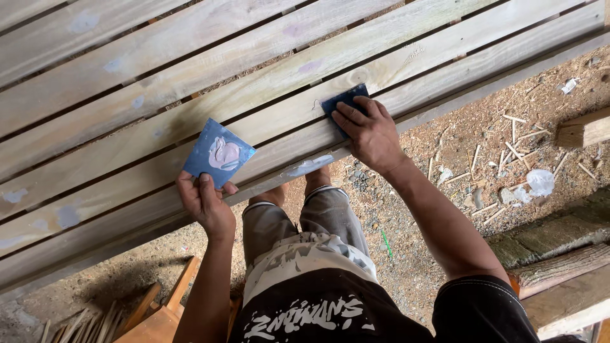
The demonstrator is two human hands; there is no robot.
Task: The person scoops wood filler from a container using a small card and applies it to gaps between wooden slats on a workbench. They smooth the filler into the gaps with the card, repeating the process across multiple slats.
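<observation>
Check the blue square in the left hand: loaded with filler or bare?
Loaded. The blue square card in the left hand carries a pale pinkish blob of filler at its middle; its edges are bare blue.

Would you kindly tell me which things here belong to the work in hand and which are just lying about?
In use:
- left hand holding a blue square with pale filler on it
- right hand pressing a blue scraper on the slats

Lying about:
- wood chips
- crumpled plastic
- block
- offcuts
</observation>
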